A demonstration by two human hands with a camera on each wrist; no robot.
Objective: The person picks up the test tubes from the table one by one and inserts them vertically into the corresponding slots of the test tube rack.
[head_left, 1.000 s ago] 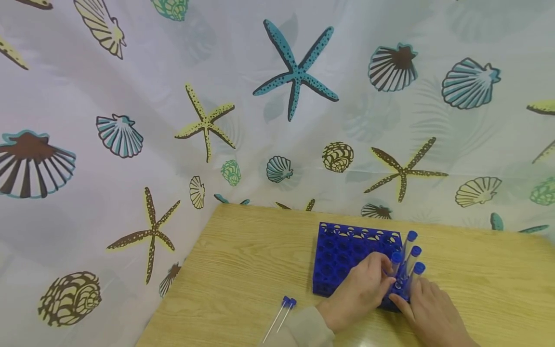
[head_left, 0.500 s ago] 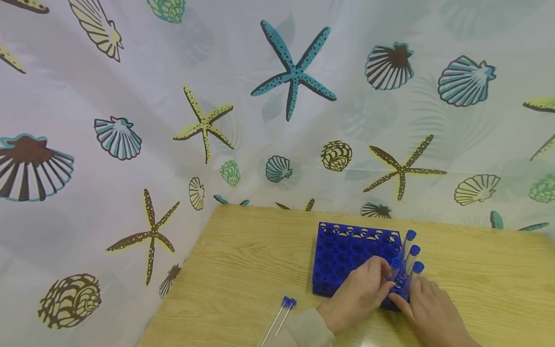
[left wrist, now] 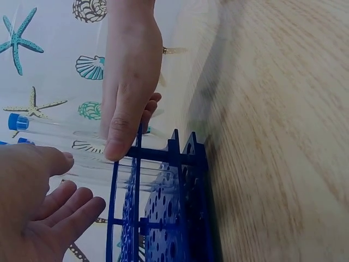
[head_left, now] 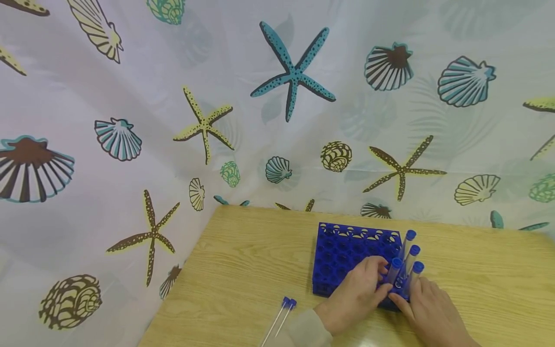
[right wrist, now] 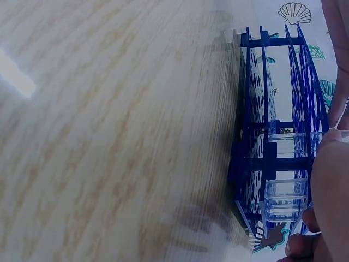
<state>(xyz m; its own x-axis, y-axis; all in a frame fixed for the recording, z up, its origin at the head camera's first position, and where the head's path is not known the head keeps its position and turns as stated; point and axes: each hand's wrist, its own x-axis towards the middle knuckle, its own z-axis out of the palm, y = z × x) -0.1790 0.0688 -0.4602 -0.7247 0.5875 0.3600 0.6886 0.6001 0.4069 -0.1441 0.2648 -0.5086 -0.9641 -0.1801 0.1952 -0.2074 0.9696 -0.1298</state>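
Observation:
A blue test tube rack [head_left: 340, 262] stands on the table with several clear, blue-capped test tubes [head_left: 414, 258] upright at its right end. My left hand [head_left: 357, 294] is beside the nearest tube [head_left: 393, 271], thumb and fingers spread around it. In the left wrist view, the fingers [left wrist: 76, 210] of that hand look relaxed, with a gap to the thumb. My right hand [head_left: 435, 308] grips the rack's right end, thumb on the front and fingers round the side. The right wrist view shows tube bottoms [right wrist: 286, 199] inside the rack's tiers.
Two more capped tubes [head_left: 282, 313] lie on the table left of my sleeve, their lower ends cut off by the frame or sleeve. A curtain [head_left: 243, 72] printed with shells and starfish hangs behind and to the left of the wooden table [head_left: 243, 250].
The nearest tube has sunk slightly into the rack. My left fingers have loosened from it and drawn a little to the left. My right hand keeps its place on the rack.

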